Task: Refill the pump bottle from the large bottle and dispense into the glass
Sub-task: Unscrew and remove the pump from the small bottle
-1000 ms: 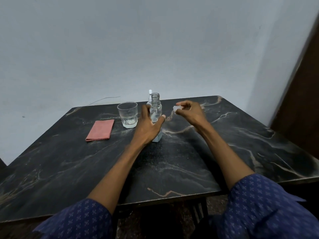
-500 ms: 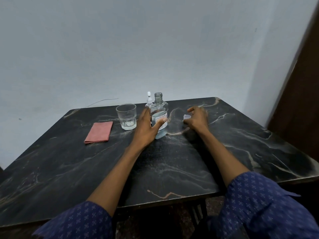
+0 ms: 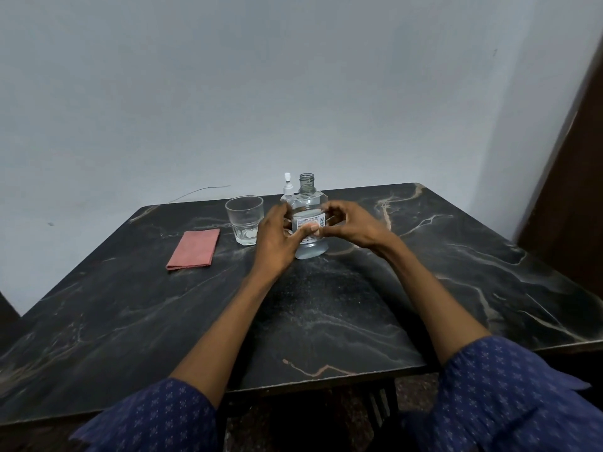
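From the head view: our left hand (image 3: pixel 277 238) and right hand (image 3: pixel 354 225) clasp the uncapped clear bottle (image 3: pixel 308 223) upright on the dark veined table (image 3: pixel 326 321), fingers curled on its sides. It half hides the pump bottle (image 3: pixel 287 187) behind. Left stand a faceted glass (image 3: pixel 244 220) and a folded red cloth (image 3: pixel 194 249).

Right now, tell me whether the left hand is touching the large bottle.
Touching. The head view shows the left hand wrapped around the large bottle, thumb pressed flat on its label, no gap visible.
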